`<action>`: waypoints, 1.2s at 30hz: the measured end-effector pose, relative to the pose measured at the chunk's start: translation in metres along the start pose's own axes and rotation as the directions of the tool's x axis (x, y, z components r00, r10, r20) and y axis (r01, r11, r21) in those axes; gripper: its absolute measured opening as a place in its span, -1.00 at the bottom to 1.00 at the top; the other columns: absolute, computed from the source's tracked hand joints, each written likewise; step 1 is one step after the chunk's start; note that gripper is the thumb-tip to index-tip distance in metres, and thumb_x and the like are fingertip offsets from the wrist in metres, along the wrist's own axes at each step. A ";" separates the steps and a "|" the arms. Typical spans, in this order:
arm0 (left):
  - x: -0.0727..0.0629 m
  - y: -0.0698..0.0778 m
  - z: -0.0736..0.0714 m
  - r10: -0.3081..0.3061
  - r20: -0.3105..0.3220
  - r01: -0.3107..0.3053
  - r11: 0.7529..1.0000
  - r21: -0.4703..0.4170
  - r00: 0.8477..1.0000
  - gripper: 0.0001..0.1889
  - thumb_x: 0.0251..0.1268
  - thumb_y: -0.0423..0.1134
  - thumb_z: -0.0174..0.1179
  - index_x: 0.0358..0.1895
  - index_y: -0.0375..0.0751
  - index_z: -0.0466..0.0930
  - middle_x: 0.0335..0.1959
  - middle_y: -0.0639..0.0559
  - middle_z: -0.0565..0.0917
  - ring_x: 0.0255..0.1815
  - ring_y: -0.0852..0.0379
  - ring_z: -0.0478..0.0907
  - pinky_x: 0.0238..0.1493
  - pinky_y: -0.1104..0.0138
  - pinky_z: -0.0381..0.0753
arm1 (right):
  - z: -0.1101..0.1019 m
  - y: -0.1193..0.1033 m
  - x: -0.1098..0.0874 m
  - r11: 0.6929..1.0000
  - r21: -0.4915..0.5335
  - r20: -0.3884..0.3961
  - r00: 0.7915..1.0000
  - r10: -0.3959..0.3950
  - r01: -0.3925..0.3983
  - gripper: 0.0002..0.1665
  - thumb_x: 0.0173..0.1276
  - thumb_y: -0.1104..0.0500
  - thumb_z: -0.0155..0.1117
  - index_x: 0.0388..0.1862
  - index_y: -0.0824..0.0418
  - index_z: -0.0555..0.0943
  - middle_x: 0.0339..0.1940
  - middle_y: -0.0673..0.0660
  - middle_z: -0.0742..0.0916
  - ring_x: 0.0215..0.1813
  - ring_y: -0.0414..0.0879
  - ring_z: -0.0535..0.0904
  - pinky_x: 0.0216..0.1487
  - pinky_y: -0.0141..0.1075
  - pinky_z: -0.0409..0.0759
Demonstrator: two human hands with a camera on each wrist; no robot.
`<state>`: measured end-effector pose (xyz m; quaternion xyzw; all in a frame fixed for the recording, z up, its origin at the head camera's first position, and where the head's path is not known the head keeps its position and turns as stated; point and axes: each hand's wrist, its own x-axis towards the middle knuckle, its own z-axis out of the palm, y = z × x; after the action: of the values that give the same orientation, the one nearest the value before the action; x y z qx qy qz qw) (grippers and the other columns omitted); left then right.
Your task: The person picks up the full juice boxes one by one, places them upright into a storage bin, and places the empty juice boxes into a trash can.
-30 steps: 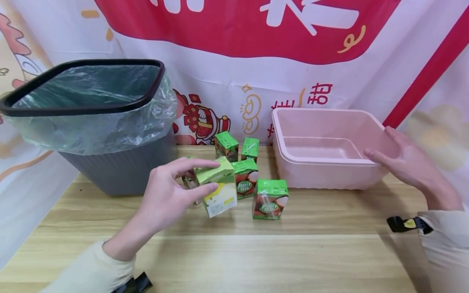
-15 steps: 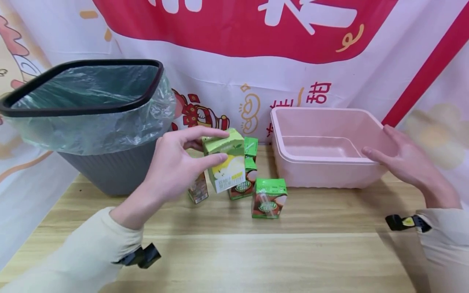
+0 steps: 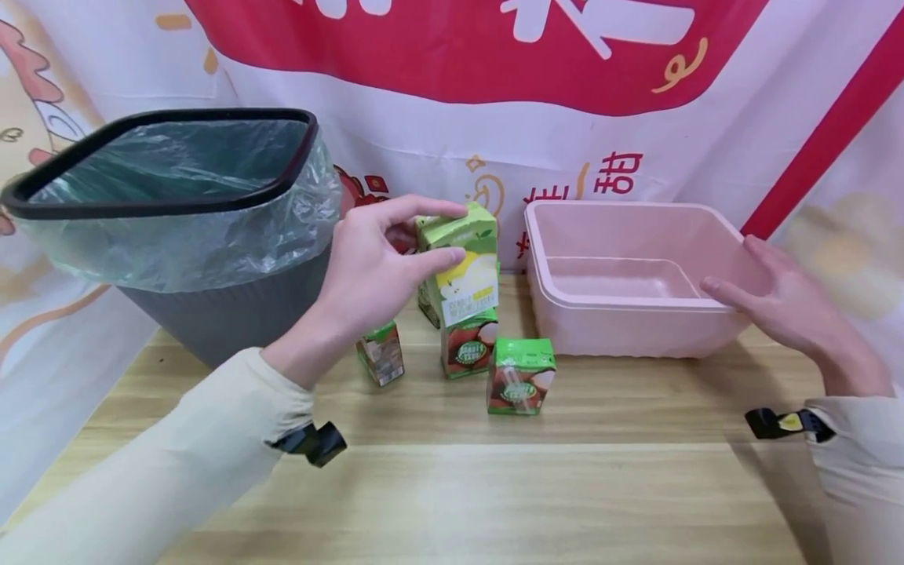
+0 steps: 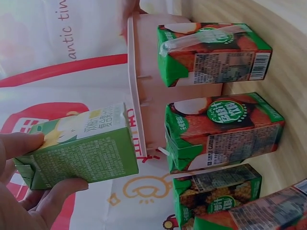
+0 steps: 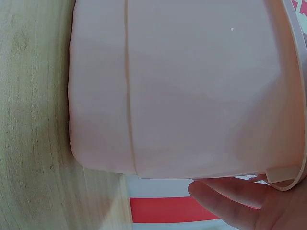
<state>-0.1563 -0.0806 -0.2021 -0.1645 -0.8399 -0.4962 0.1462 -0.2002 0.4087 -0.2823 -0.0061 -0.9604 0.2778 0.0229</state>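
Observation:
In the head view, my left hand (image 3: 374, 267) holds a light green juice carton (image 3: 472, 275) with a yellow fruit picture between thumb and fingers. The left wrist view shows this carton (image 4: 88, 148) raised and tilted beside several other juice cartons. Those have green tops; a red one (image 3: 521, 384) with a straw on its front stands foremost, another (image 3: 469, 345) behind it, and a small one (image 3: 381, 357) further left. My right hand (image 3: 791, 310) grips the right rim of a pink plastic tub (image 3: 636, 326), thumb over the edge, fingers (image 5: 230, 206) along its outer side.
On the left stands a grey trash bin (image 3: 233, 314) with a black rim and a clear plastic liner. A printed white and red cloth (image 3: 424, 133) hangs behind the wooden table (image 3: 494, 494). The tub's inside shows nothing in it.
My left hand has lifted the light green carton up and to the right, away from the other cartons, uncovering the small one at left. The right hand stays on the tub.

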 end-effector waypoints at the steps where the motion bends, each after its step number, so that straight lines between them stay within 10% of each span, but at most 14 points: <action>1: 0.003 0.000 0.002 -0.003 0.000 0.003 1.000 -0.005 1.000 -0.64 0.29 -0.20 0.53 0.14 0.17 0.81 -0.23 0.02 0.76 -0.32 0.06 0.64 -0.35 0.29 0.59 | 0.000 0.000 0.000 1.000 -0.002 0.000 1.000 0.000 0.000 0.28 0.49 -0.39 0.16 0.79 0.14 -0.30 0.77 0.46 -0.11 0.71 0.57 -0.15 0.48 0.62 -0.05; 36: 0.086 0.033 0.084 -0.045 0.073 0.058 0.979 -0.195 0.996 -0.64 0.32 -0.29 0.48 0.15 0.09 0.81 0.12 0.07 0.76 -0.08 0.13 0.69 -0.07 0.39 0.75 | 0.000 0.001 -0.001 1.000 0.002 -0.001 1.000 -0.013 0.013 0.27 0.50 -0.38 0.16 0.79 0.17 -0.28 0.78 0.45 -0.12 0.72 0.56 -0.18 0.50 0.61 -0.07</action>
<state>-0.2268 0.0198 -0.1807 -0.1732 -0.7951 -0.5745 0.0877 -0.1997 0.4097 -0.2826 0.0002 -0.9600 0.2788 0.0251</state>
